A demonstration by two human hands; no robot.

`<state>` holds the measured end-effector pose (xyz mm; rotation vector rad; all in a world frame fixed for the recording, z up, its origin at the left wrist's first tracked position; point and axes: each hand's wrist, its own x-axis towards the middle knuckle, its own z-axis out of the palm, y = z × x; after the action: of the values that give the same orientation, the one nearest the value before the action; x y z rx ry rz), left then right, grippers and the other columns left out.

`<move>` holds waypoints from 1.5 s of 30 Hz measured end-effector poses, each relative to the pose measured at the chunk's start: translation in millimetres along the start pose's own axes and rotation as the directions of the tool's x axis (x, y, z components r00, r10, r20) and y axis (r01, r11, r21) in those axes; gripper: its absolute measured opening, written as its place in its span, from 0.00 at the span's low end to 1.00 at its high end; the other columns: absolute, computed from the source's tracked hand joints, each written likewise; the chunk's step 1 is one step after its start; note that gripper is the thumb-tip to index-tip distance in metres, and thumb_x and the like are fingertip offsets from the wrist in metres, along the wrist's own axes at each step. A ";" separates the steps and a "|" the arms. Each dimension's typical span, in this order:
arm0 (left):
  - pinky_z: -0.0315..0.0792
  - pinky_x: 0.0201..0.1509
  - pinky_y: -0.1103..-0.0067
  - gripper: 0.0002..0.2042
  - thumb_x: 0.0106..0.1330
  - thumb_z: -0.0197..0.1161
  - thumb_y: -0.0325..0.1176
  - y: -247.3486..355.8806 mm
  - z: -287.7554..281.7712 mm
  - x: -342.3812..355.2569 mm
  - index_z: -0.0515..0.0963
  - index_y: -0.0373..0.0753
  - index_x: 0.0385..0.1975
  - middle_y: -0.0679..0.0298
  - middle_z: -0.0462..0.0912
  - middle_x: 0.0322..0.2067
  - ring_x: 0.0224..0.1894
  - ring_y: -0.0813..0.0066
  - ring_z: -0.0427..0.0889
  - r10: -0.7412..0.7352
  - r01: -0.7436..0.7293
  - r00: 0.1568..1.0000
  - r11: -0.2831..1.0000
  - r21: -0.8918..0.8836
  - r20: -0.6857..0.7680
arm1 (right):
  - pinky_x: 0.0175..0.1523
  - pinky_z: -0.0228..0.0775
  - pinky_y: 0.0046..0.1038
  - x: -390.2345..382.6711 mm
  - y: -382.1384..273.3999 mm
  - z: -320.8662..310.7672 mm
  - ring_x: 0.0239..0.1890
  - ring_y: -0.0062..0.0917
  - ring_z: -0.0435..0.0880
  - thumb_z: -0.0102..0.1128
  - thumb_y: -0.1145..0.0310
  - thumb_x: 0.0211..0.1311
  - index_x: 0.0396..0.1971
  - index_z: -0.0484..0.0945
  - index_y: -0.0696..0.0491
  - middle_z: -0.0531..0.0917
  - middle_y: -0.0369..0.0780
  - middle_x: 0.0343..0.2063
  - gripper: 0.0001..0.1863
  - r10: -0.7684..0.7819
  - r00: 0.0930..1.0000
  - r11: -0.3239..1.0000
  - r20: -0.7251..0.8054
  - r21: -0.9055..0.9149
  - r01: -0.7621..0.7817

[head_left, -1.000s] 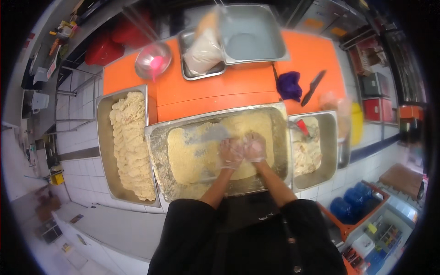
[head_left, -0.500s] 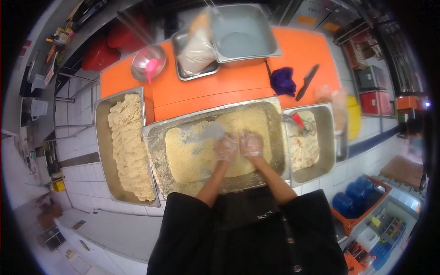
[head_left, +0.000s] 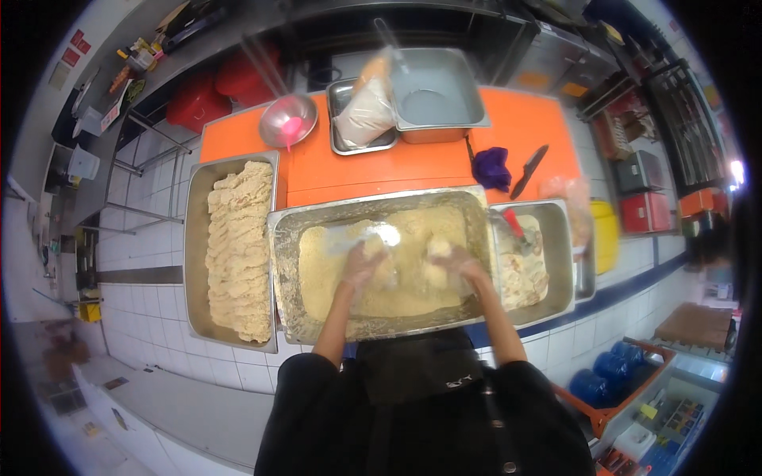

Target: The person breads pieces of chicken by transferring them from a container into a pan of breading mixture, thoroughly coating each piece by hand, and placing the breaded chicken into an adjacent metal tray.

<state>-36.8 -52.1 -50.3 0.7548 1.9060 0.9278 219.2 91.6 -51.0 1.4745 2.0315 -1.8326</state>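
A large metal tray [head_left: 381, 327] of pale yellow breading crumbs [head_left: 341, 289] lies right before me. Both my hands wear clear plastic gloves and are over the crumbs, blurred by motion. My left hand [head_left: 363, 263] is left of the tray's middle, and my right hand [head_left: 456, 260] is to its right, a gap between them. Pale crumb-coloured patches show at the fingers of each hand; whether these are crumbs or a coated piece I cannot make out. The smear hides how far the fingers are closed.
Breaded pieces fill a deep pan [head_left: 193, 262] at left; a right-hand pan [head_left: 562, 262] holds pale battered pieces and a red-handled tool [head_left: 513, 220]. On the orange table [head_left: 357, 171] are a steel bowl [head_left: 270, 127], a bag [head_left: 365, 119], a grey-lined pan [head_left: 436, 87], a purple cloth [head_left: 492, 168] and a knife [head_left: 530, 170].
My hands were close together, down in the crumbs; they have since moved apart, the left one leftward and the right one rightward. The view has shifted slightly, so the trays appear lower and further right.
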 end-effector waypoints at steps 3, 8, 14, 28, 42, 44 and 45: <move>0.73 0.52 0.65 0.25 0.58 0.64 0.50 43.4 -8.9 -15.4 0.77 0.32 0.44 0.42 0.81 0.39 0.45 0.49 0.80 0.100 -0.038 0.982 0.935 0.354 -0.158 | 0.46 0.75 0.33 -37.6 -107.1 2.5 0.40 0.40 0.84 0.63 0.49 0.55 0.48 0.75 0.62 0.84 0.51 0.35 0.32 -0.083 0.957 0.898 -0.278 -0.438 -0.049; 0.73 0.49 0.64 0.17 0.66 0.52 0.41 72.0 -17.6 -38.9 0.78 0.32 0.39 0.43 0.81 0.33 0.38 0.47 0.81 -0.030 -0.023 0.997 0.788 0.615 0.076 | 0.43 0.74 0.37 -55.9 -35.4 -0.6 0.39 0.43 0.83 0.60 0.48 0.55 0.38 0.81 0.59 0.83 0.54 0.36 0.26 -0.123 0.955 0.762 -0.271 -0.642 -0.084; 0.74 0.44 0.62 0.24 0.67 0.48 0.48 -62.9 49.5 -56.2 0.78 0.29 0.35 0.41 0.81 0.34 0.39 0.49 0.82 0.126 -0.424 0.873 0.674 0.605 0.471 | 0.46 0.71 0.39 -38.1 9.1 73.6 0.41 0.43 0.81 0.53 0.46 0.59 0.35 0.82 0.59 0.82 0.54 0.36 0.27 0.019 0.952 0.843 0.304 -0.516 0.148; 0.70 0.35 0.63 0.13 0.66 0.54 0.40 -2.6 85.5 18.1 0.76 0.36 0.28 0.50 0.77 0.26 0.31 0.50 0.77 0.589 -0.204 0.661 0.737 0.644 -0.465 | 0.40 0.72 0.43 25.5 -55.3 72.1 0.32 0.45 0.79 0.49 0.63 0.61 0.33 0.78 0.56 0.80 0.51 0.27 0.13 -0.600 0.742 0.662 -0.298 -0.706 0.252; 0.64 0.59 0.54 0.18 0.68 0.48 0.42 -28.8 123.4 -17.8 0.76 0.34 0.45 0.45 0.74 0.51 0.54 0.47 0.72 0.532 -0.130 0.789 0.633 0.763 -0.307 | 0.43 0.66 0.45 1.8 -12.3 79.1 0.39 0.47 0.76 0.50 0.65 0.58 0.34 0.77 0.57 0.78 0.51 0.36 0.12 -0.592 0.669 0.711 -0.450 -0.682 0.170; 0.68 0.54 0.56 0.19 0.68 0.49 0.44 -29.5 117.8 -5.0 0.76 0.33 0.44 0.45 0.77 0.47 0.51 0.49 0.75 0.527 -0.201 0.823 0.619 0.759 -0.213 | 0.41 0.66 0.45 23.3 -13.5 71.5 0.36 0.44 0.78 0.50 0.63 0.58 0.29 0.77 0.55 0.79 0.48 0.30 0.11 -0.467 0.764 0.748 -0.445 -0.659 0.074; 0.71 0.49 0.58 0.21 0.68 0.50 0.46 -25.4 118.2 4.9 0.76 0.32 0.43 0.46 0.79 0.44 0.47 0.51 0.78 0.513 -0.239 0.846 0.604 0.760 -0.142 | 0.41 0.66 0.45 32.9 -18.2 64.9 0.36 0.44 0.78 0.50 0.63 0.58 0.29 0.77 0.55 0.79 0.48 0.30 0.11 -0.462 0.752 0.748 -0.469 -0.662 0.047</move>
<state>61.9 -25.6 -115.0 1.6241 2.5246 0.5317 154.6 62.9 -76.1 1.7306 2.8720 -0.5357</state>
